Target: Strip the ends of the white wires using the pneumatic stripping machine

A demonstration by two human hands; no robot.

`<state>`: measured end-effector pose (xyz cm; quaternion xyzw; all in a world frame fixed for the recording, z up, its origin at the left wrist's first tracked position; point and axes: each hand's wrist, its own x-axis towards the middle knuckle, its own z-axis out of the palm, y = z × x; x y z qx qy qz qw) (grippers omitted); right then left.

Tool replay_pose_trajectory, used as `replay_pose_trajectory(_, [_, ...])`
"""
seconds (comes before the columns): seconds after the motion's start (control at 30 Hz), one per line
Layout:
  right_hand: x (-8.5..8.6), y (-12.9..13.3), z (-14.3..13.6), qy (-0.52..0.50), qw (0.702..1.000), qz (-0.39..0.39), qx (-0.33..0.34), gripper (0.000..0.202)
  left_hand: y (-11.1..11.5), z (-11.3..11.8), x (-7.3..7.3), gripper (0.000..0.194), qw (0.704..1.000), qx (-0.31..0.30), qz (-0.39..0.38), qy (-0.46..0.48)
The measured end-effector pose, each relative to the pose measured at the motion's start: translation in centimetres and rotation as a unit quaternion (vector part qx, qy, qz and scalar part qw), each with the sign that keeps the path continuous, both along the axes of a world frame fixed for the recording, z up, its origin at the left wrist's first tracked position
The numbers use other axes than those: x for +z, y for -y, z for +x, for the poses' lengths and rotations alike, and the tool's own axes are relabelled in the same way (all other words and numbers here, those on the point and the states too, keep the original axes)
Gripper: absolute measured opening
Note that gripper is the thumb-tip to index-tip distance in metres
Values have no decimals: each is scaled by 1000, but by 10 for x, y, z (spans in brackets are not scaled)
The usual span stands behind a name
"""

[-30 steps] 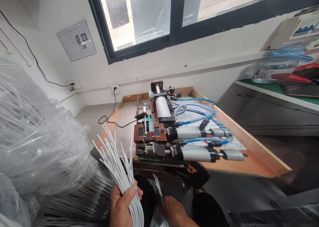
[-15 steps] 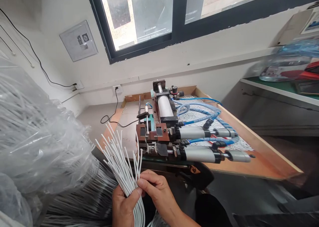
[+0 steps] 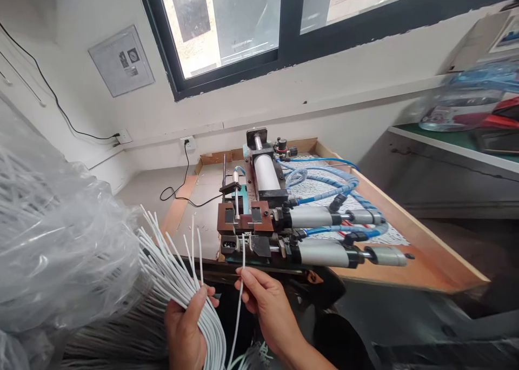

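Observation:
My left hand (image 3: 187,321) is closed around a thick bundle of white cables (image 3: 172,267), whose ends fan out up and to the left. Between the thumb and fingers of my right hand (image 3: 270,308) is a single white cable (image 3: 243,259), held upright. Its upper end reaches the front jaws of a pneumatic machine (image 3: 245,218), between the dark blocks. Whether the tip touches the jaws, I cannot tell. Below my right hand, some cable ends with bared or greenish tips (image 3: 257,354) show near the bottom edge.
Plastic bags (image 3: 89,240) full of white cables rise on the left. The machine's silver cylinders (image 3: 324,252) and blue hoses (image 3: 340,186) extend right, inside a wooden-edged tray (image 3: 438,267) holding white scraps. A green-topped shelf (image 3: 454,143) with a plastic bottle stands at right.
My right hand has drawn one cable away from the bundle and moved it up and right to the machine's jaws. My left hand and the bundle have shifted left and slightly down.

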<state>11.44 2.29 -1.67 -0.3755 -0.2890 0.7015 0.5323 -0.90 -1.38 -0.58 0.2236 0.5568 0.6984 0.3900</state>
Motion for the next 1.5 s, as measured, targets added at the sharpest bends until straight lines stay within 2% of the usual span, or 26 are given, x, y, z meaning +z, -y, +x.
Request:
replay_pose_trajectory(0.17, [1,-4,0,-42,998,-12,42,25,-8,4,5,7,1000,-25,11,6])
replay_pose_trajectory(0.43, [8,-16,-2,-151,985,-89,-4,23,-18,15,18,8,999,-31,13,27])
replay_pose_trajectory(0.77, [10,-29,-2,-253,952,-172,30,28,-22,19,19,11,998,-38,4,55])
replay_pose_trajectory(0.93, [10,-27,-4,-242,949,-199,23,26,-23,22,19,11,997,-51,-3,52])
replay_pose_trajectory(1.07, [15,-20,-6,-214,965,-133,72,26,-22,27,19,7,995,-92,-15,37])
replay_pose_trajectory(1.17, [15,-15,-7,-149,981,-78,101,26,-21,30,19,8,992,-128,-8,19])
replay_pose_trajectory(1.3, [13,-10,-7,-58,996,-35,65,25,-19,31,17,8,988,-153,1,3])
replay_pose_trajectory(1.4, [15,-7,-5,-14,998,19,57,26,-17,30,17,9,988,-155,2,-15])
replay_pose_trajectory(1.5, [16,-5,-4,19,999,45,18,21,-17,29,17,12,988,-155,-4,-25])
